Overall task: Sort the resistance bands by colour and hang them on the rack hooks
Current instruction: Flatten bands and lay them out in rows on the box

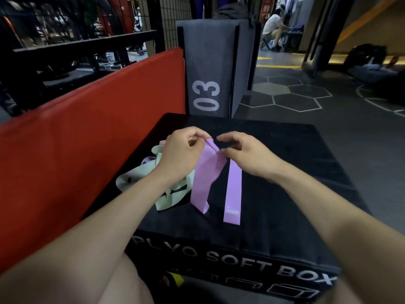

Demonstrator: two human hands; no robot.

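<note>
On top of the black plyo box (285, 172), left hand (179, 154) & right hand (247, 154) each pinch a lilac band (208, 172)'s top edge. 2nd lilac band (233, 194) lies flat just right; mint bands (135, 178) bunched left.

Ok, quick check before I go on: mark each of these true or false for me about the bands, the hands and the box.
1. Both hands hold purple bands. True: the left hand and right hand pinch the purple bands.
2. The green bands are already hung up. False: the green bands lie heaped on the black plyo box.
3. The green heap lies left of the purple bands. True.
4. The grey box reads 05. False: the grey box reads 03.
</note>
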